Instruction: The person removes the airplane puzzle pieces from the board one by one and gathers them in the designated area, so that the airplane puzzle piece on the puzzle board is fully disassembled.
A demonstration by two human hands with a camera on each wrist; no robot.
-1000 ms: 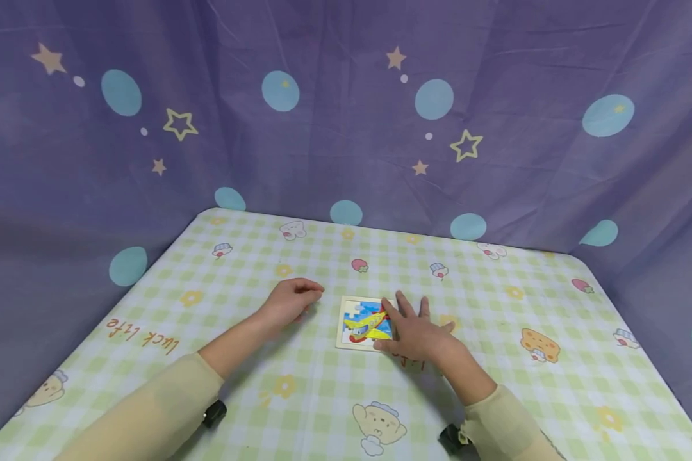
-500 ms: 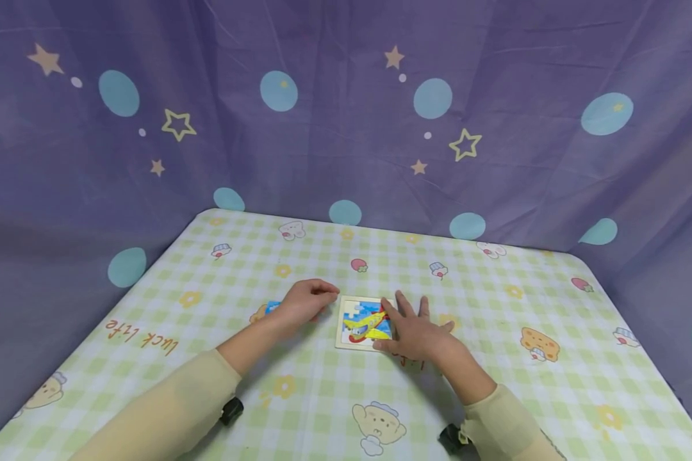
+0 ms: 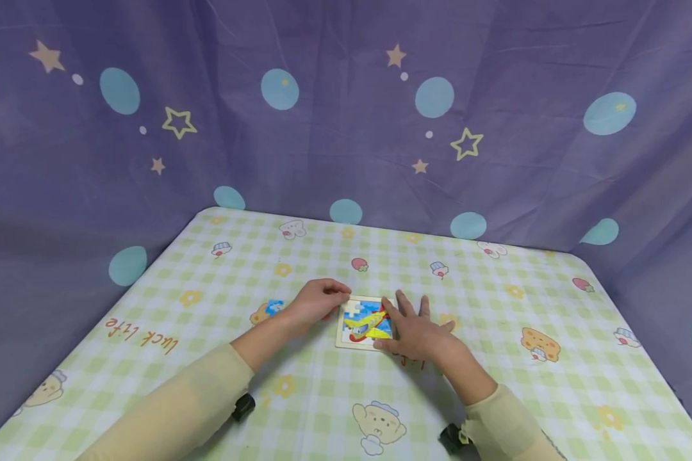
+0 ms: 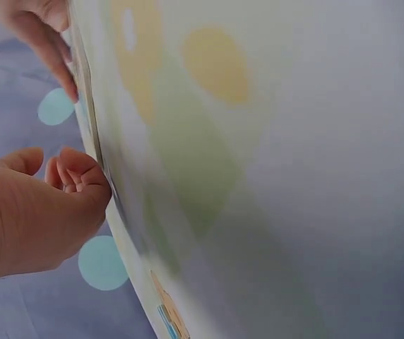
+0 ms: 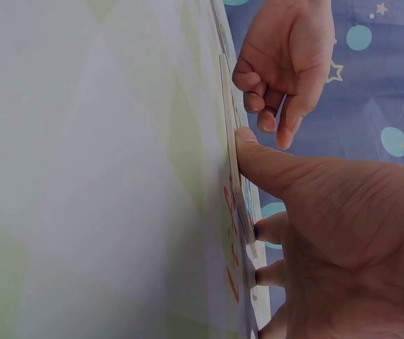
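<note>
A square wooden-framed jigsaw (image 3: 366, 333) with a yellow and red airplane on blue lies on the tablecloth; a pale bare patch shows at its upper left. My left hand (image 3: 314, 304) is at the frame's upper left corner, fingers loosely bent. Nothing is visible between thumb and fingers of the left hand (image 4: 43, 212) in the left wrist view. My right hand (image 3: 418, 333) rests spread over the jigsaw's right side; in the right wrist view its thumb (image 5: 265, 159) lies on the frame (image 5: 232, 134). Left of my left hand lies a blue piece (image 3: 274, 307).
A green and white checked cloth (image 3: 496, 397) with printed flowers, food and bears covers the table. Behind and beside it hangs a purple curtain (image 3: 346, 147) with stars and blue ovals. A black device (image 3: 243, 407) sits under my left sleeve, another (image 3: 453, 439) by my right.
My left hand has moved right to the frame's corner, and the blue piece behind it has come into view. My right hand has stayed in place.
</note>
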